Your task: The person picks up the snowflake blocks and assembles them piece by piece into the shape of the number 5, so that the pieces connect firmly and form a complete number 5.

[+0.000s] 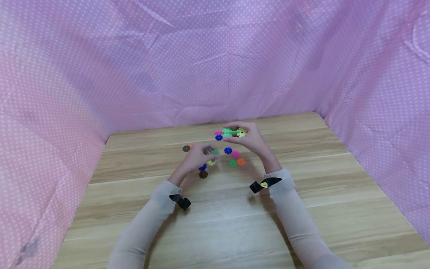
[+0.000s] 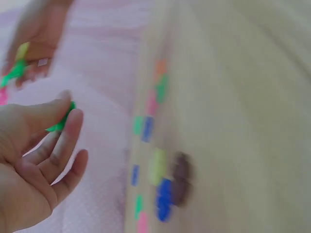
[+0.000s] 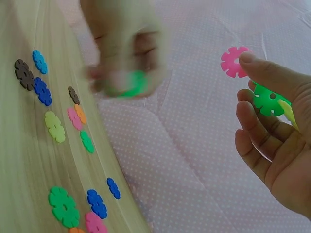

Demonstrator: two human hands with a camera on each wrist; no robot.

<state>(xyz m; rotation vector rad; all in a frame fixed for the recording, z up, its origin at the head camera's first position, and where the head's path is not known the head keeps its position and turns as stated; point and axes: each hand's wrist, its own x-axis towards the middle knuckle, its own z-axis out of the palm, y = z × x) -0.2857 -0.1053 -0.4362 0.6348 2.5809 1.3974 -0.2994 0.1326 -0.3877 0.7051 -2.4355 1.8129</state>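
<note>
My left hand (image 1: pixel 196 158) is raised over the table's far part and pinches a green notched flower-shaped disc (image 2: pixel 61 123) between thumb and fingers. To its right and a little higher, my right hand (image 1: pixel 251 139) holds a joined piece made of interlocking discs. In the right wrist view that piece shows a pink disc (image 3: pixel 234 62), a green disc (image 3: pixel 266 101) and a yellow disc (image 3: pixel 288 113) partly hidden by the hand. The two hands are apart. The left hand looks blurred in the right wrist view.
Several loose discs lie on the wooden table (image 1: pixel 221 216) under and between the hands, among them a blue disc (image 1: pixel 228 150), an orange disc (image 1: pixel 241 162), a brown disc (image 1: pixel 203 174) and a yellow-green disc (image 3: pixel 55 127). Pink dotted cloth (image 1: pixel 208 67) hangs behind and at both sides.
</note>
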